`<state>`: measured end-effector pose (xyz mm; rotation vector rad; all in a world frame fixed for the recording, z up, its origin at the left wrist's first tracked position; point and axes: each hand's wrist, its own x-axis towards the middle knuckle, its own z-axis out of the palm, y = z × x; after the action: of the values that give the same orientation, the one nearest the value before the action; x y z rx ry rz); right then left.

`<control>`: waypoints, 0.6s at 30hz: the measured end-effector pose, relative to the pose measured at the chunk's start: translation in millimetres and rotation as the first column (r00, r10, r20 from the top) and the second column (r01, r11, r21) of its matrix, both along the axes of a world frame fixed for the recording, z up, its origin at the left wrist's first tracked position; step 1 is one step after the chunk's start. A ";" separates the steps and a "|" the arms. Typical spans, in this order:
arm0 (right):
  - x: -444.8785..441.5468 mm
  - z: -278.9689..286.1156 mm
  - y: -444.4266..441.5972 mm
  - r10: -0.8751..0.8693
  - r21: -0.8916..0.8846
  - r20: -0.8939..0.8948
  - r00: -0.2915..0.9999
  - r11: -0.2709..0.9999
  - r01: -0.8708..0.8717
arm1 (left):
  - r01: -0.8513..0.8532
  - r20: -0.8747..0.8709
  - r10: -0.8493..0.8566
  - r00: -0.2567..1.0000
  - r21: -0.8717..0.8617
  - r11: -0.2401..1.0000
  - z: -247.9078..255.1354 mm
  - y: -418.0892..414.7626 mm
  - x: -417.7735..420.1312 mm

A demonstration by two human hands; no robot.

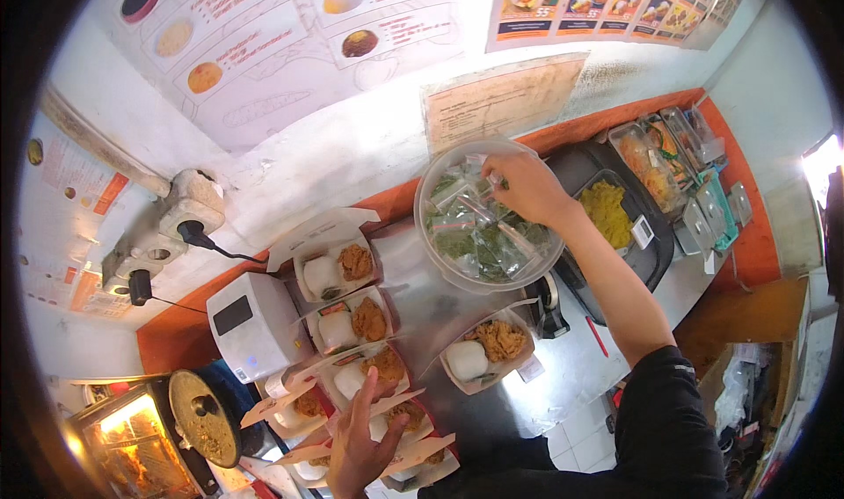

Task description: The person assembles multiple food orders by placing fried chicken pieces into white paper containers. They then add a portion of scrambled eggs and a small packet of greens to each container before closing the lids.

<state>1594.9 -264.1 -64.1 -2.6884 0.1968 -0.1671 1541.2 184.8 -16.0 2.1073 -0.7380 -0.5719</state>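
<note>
My right hand [527, 188] reaches into a round clear plastic tub [438, 271]. Its fingers pinch the edge of a small clear plastic packet [493, 178]. More packets of green leafy contents [461, 225] fill the tub. My left hand [361, 430] hangs with fingers apart over several open paper meal boxes [389, 449], holding nothing. Pieces of fried chicken [369, 319] and white wrapped rice portions [336, 331] sit in the boxes. Apart from that group, one open box [471, 385] with rice and fried chicken stands below the tub.
A white label printer [257, 327] stands left of the boxes. Right of the tub are a tape dispenser [548, 308], a red pen [597, 336] and a black case with yellow food [603, 212]. A lidded pan [204, 416] and lit display warmer [138, 446] are lower left.
</note>
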 end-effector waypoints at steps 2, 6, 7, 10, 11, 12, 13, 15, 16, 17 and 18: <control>-13.6 11.0 -12.4 -0.023 0.201 0.150 0.988 0.980 -0.008 | 0.047 0.046 -0.047 0.998 -0.002 0.999 10.5 -12.2 -2.8; -34.0 41.6 -10.4 -0.194 0.857 0.149 0.970 0.514 -0.029 | 0.110 0.136 -0.115 0.984 0.041 0.993 36.5 -31.7 -0.6; -38.3 46.3 -4.8 -0.212 0.897 0.184 0.960 0.435 -0.076 | 0.101 0.148 -0.101 0.984 0.003 0.995 38.2 -41.2 0.6; -56.2 53.4 20.4 -0.269 0.976 0.214 0.939 0.088 -0.198 | 0.016 0.110 0.001 0.994 -0.157 0.987 35.9 -87.2 8.6; -63.5 54.1 34.5 -0.273 0.977 0.210 0.939 0.104 -0.188 | -0.061 0.048 0.075 0.996 -0.248 0.967 33.2 -108.7 7.8; -69.7 52.8 52.2 -0.267 0.977 0.205 0.942 0.111 -0.181 | -0.111 -0.055 0.098 0.994 -0.372 0.921 29.8 -125.8 5.4; -79.4 50.9 70.4 -0.262 0.979 0.194 0.945 0.119 -0.168 | -0.173 -0.161 0.108 0.981 -0.486 0.857 23.4 -139.8 3.6; -102.6 52.6 104.3 -0.195 0.974 0.175 0.965 0.177 -0.141 | -0.210 -0.285 0.060 0.957 -0.533 0.820 9.9 -148.0 1.7; -114.4 51.2 122.2 -0.145 0.975 0.159 0.977 0.176 -0.133 | -0.144 -0.198 0.054 0.979 -0.478 0.867 2.5 -141.0 0.6; -127.1 49.9 130.5 -0.116 0.959 0.104 0.988 0.275 -0.069 | -0.087 -0.114 0.044 0.992 -0.403 0.911 -2.6 -125.2 -5.4; -138.9 45.0 137.6 -0.088 0.928 0.052 0.995 0.372 -0.016 | -0.165 -0.163 0.117 0.980 -0.325 0.931 -1.6 -102.3 -18.8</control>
<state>1456.1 -126.5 -19.1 -1.4912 0.2284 -0.1323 1522.4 82.5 -17.6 1.7653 -0.5541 -0.4724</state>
